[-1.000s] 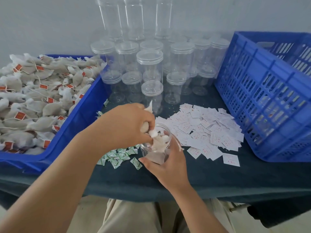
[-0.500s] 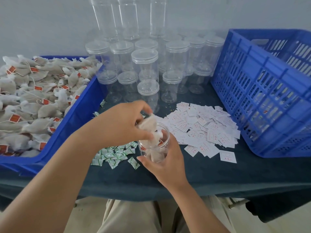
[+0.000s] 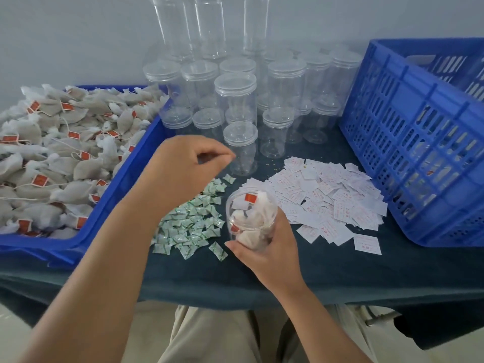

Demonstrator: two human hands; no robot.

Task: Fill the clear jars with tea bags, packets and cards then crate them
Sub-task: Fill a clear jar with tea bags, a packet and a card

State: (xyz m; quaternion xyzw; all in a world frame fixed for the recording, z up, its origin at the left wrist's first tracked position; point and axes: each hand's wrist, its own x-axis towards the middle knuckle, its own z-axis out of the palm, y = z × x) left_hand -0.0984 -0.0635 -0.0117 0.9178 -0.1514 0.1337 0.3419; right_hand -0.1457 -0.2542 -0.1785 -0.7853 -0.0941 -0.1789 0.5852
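My right hand [image 3: 272,254] grips an uncapped clear jar [image 3: 250,221] stuffed with tea bags near the table's front edge. Up and to the left of the jar hovers my left hand [image 3: 183,169], fingers loosely curled with thumb and forefinger apart, holding nothing. A heap of small green-and-white packets [image 3: 193,224] lies under and beside that hand. White cards with red print [image 3: 327,200] are scattered to the right of the jar. At the left, a low blue bin [image 3: 125,184] holds a big pile of tea bags [image 3: 52,158] with red tags.
Several capped empty clear jars [image 3: 235,100] stand in stacked rows at the back against the wall. A tall blue slatted crate [image 3: 419,142] fills the right side. A dark cloth [image 3: 366,271] covers the table, whose front edge runs just above my lap.
My left hand pushed a tea bag into the jar, let go, and lifted away to the upper left. My right hand kept the jar and tilted it slightly toward me.
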